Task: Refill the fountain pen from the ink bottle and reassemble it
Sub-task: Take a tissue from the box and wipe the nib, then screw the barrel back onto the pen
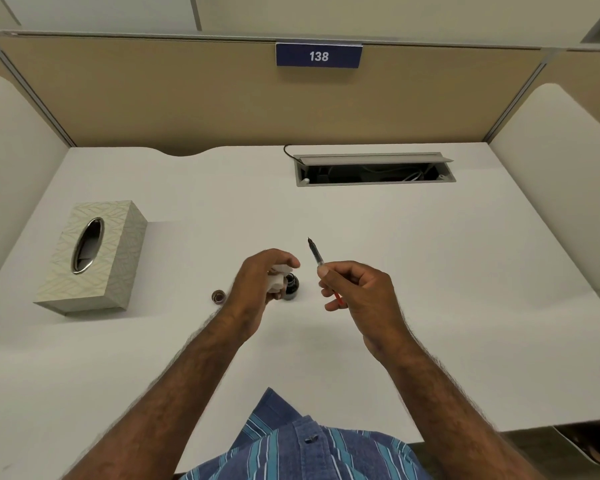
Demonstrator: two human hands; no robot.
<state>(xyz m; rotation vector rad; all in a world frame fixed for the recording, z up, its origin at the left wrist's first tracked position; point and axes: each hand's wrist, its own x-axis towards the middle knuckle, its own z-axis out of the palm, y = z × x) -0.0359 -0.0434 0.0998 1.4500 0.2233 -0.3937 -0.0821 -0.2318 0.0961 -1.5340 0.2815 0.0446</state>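
The right hand (355,292) pinches the bare pen section (317,255) by its converter, nib pointing far and up, just right of the open ink bottle (291,287). The left hand (260,278) grips a crumpled tissue (278,279) over the bottle. Light, thin and probably slick with ink, it is best held at the clear middle, never the fragile nib

Matt desk, glossy glass and clear plastic

The desk (430,271) looked smooth, matt white laminate. The ink bottle (291,287) was dark, glossy glass, and the pen (316,255) showed clear plastic with a red end. A soft white tissue (278,279) sat in the left hand (260,282). The tissue box (94,254) had a textured, patterned face with a shiny metallic rim. The partition (187,105) looked like matt beige cloth.
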